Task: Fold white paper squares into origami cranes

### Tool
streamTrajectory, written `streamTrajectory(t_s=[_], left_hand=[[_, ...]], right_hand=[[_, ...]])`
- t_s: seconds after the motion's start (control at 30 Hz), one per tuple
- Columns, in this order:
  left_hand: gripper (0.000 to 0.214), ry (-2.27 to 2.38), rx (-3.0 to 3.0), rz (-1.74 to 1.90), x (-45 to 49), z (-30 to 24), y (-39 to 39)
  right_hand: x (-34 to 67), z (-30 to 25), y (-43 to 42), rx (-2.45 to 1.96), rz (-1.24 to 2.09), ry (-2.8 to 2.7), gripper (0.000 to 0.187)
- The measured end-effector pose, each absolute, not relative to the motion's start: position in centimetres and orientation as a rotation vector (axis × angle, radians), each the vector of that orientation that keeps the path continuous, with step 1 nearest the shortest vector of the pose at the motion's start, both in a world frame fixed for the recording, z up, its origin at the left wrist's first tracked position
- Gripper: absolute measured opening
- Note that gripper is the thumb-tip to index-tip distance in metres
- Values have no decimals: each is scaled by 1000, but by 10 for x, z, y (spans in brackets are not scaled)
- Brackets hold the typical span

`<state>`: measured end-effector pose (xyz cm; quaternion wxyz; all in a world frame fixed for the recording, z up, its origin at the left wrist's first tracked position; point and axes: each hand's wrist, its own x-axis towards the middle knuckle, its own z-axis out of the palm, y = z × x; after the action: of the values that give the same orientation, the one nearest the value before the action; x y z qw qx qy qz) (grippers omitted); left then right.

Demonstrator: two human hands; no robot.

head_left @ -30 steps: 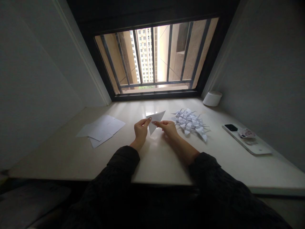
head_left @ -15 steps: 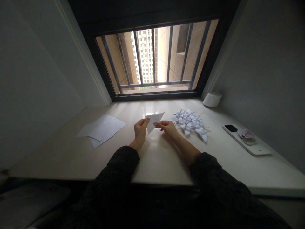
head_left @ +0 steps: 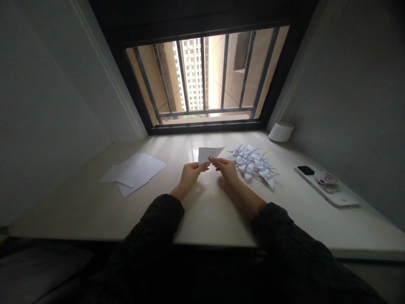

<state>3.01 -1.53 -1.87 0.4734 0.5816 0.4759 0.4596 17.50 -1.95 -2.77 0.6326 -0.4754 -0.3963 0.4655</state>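
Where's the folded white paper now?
Head view, centre: the folded white paper is pinched in the left hand and right hand, left of the heap of white folded-paper figures.

Probably a home, barred window point(head_left: 207, 78), pale sill-like counter point(head_left: 209, 211), apartment block point(head_left: 193, 71) outside

The left arm point(head_left: 162, 215) and right arm point(head_left: 275, 221) reach forward. The left hand point(head_left: 190, 173) and right hand point(head_left: 226, 169) are close together, each pinching with its thumb point(head_left: 212, 159) on top. The thumbs are near each other. The other fingers point(head_left: 217, 168) look curled, but are hard to see.
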Motion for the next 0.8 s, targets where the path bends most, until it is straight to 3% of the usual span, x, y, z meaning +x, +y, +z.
streamTrajectory(t_s=[0.8], left_hand=[[37, 1181, 1436, 1142, 32, -16, -17]], right_hand=[[207, -20, -7, -1080, 1009, -708, 27]])
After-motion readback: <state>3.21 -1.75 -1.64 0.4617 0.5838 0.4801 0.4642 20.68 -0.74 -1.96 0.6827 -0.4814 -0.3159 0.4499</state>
